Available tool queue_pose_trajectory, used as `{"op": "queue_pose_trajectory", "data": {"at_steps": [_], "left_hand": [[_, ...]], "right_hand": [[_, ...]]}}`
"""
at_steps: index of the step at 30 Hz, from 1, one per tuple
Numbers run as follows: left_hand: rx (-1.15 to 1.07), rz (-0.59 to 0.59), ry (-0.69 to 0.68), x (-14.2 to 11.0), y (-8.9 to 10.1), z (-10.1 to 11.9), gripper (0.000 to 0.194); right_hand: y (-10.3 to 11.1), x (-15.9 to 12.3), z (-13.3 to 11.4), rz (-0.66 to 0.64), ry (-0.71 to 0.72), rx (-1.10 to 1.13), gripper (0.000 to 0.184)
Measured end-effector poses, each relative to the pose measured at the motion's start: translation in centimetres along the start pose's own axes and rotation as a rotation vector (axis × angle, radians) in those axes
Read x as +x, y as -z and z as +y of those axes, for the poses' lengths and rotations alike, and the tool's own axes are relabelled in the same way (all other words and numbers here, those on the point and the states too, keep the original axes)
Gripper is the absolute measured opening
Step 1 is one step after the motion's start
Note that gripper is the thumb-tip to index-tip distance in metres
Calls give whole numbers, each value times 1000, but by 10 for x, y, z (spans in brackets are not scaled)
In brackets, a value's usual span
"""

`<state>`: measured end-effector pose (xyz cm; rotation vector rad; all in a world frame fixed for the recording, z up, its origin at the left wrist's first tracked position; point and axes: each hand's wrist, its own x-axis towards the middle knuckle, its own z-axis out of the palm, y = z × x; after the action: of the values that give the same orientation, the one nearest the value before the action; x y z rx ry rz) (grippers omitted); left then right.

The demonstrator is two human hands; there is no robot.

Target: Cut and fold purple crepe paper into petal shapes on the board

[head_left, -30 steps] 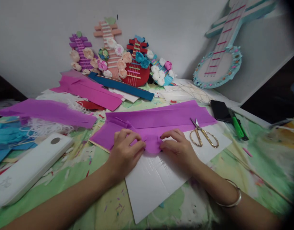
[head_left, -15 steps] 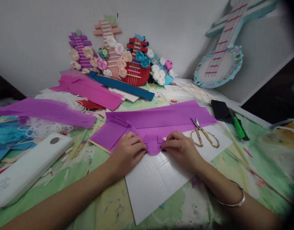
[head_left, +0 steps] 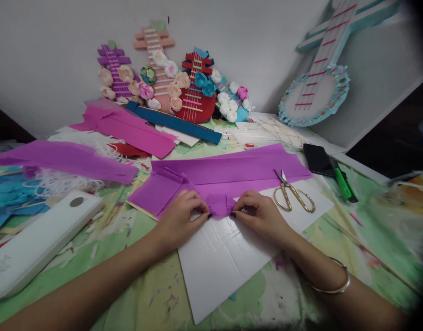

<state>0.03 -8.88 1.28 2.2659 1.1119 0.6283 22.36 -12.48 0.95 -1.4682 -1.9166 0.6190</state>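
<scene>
Behind our green-splotched table [head_left: 156, 294] stands a pale wall [head_left: 239, 32]; well in from the back edge lies purple paper [head_left: 239, 170]. Our left hand [head_left: 184, 216] and right hand [head_left: 260, 214] pinch its rounded flap [head_left: 219, 207] from both sides, likely to keep it even.

Blotchy tabletop [head_left: 152, 289], white board [head_left: 221, 271], thin stick [head_left: 373, 253]

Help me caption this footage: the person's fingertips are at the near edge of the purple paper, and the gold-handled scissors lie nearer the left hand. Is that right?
Not quite: the head view shows the gold-handled scissors nearer the right hand, not the left hand. The fingertips are indeed at the purple paper's near edge.
</scene>
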Motion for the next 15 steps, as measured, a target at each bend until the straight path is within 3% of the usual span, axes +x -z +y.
{"op": "queue_pose_trajectory", "data": {"at_steps": [15], "left_hand": [[9, -17, 29, 1, 0, 3, 9]], "right_hand": [[0, 1, -8, -57, -8, -90, 9]]}}
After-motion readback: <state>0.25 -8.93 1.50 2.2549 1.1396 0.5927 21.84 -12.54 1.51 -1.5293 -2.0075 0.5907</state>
